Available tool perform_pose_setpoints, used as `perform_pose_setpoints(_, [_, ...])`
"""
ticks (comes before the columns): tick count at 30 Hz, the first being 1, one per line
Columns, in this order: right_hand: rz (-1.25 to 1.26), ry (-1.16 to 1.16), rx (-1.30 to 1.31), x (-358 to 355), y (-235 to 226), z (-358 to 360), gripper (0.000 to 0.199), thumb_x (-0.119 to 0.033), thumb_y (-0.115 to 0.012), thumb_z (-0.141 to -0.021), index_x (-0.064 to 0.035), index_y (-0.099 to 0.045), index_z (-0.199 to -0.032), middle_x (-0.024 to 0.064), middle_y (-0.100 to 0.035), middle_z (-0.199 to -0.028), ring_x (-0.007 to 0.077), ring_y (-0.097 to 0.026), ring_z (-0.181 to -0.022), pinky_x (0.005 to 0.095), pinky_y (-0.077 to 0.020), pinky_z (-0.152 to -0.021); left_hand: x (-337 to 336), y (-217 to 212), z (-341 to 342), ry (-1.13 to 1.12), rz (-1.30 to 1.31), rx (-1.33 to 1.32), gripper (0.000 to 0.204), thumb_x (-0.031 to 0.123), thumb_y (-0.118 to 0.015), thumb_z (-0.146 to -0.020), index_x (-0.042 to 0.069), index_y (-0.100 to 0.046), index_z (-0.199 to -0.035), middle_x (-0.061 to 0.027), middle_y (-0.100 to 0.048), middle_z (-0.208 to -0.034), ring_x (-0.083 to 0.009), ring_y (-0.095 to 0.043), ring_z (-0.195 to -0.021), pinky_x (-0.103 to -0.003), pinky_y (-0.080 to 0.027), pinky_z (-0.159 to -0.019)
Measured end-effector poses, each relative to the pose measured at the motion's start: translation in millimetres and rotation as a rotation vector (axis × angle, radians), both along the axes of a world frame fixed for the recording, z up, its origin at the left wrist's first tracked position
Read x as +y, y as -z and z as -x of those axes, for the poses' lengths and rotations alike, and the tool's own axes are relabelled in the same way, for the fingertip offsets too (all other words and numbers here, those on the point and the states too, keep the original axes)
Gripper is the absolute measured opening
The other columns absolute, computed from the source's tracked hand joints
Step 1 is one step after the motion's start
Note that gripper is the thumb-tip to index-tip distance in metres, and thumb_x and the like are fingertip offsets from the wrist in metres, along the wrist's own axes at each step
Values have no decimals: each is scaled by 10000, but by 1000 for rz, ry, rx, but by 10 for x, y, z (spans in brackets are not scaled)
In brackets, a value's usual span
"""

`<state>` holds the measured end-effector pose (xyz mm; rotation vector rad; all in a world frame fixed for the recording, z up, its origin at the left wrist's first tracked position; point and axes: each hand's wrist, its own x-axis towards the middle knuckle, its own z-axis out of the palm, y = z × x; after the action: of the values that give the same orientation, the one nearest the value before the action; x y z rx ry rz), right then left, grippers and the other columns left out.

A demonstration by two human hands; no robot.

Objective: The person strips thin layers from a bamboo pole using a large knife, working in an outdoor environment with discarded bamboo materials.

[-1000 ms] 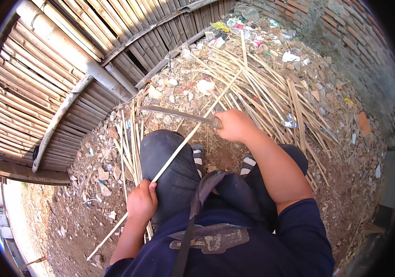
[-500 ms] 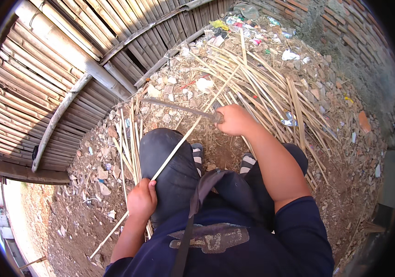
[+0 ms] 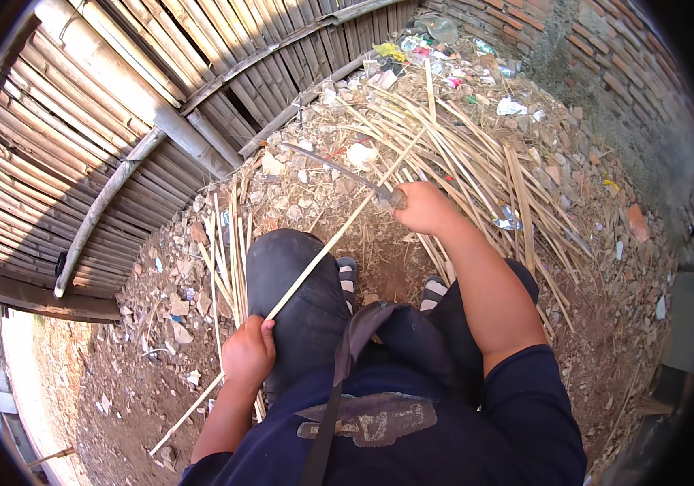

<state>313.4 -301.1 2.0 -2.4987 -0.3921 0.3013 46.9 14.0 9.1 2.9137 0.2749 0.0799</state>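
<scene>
Left hand clasps a pale strip, right hand a knife crossing that strip just left of its grip

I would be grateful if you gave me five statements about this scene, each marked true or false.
1. The right hand grips the knife by its handle. True.
2. The left hand is open and holds nothing. False: the left hand is closed around a strip.
3. In this view, the strip crosses the left knee. True.
4. The brick wall stands on the left. False: the brick wall is on the right; the bamboo wall is on the left.
5. The larger pile lies left of the left knee. False: the larger pile lies ahead and to the right.
</scene>
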Motion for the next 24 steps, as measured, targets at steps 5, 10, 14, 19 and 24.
perform_pose_setpoints(5, [103,-269,0,290,-121,292,268,-229,-728,-769,-75,-717,-989,200,-716,-910,381,-699,-909,482,-548,-811,56,71,81,-14,59,-15,317,343,-518,-1055,71,-572,-901,-210,-655,-730,-453,-641,-649,-555,-500,-600])
perform_pose_setpoints(10, [24,-63,-5,-165,177,-92,313,-236,-740,-761,-55,-727,-1017,212,-720,-887,387,-703,-872,471,-557,-810,-20,16,4,5,39,-1,312,343,-525,-1051,70,-573,-907,-210,-661,-750,-455,-643,-663,-560,-499,-608])
perform_pose_setpoints(14, [153,-184,-13,163,-182,218,337,-212,-729,-763,-62,-730,-1065,209,-726,-949,378,-706,-915,467,-563,-834,27,53,37,-7,48,-4,315,347,-523,-1051,74,-562,-899,-210,-664,-770,-462,-642,-667,-564,-498,-611])
perform_pose_setpoints(19, [179,-179,78,105,-153,113,384,-178,-707,-763,-80,-721,-1134,205,-732,-998,359,-708,-982,468,-564,-873,70,121,67,17,76,-33,316,354,-517,-1052,77,-553,-904,-208,-659,-754,-461,-640,-659,-569,-495,-611])
perform_pose_setpoints(24, [226,-77,-22,64,-177,151,308,-187,-690,-779,-75,-708,-1066,207,-720,-944,378,-709,-933,488,-562,-849,34,68,71,-4,25,13,297,347,-530,-1049,82,-552,-918,-205,-654,-737,-458,-644,-659,-567,-494,-601])
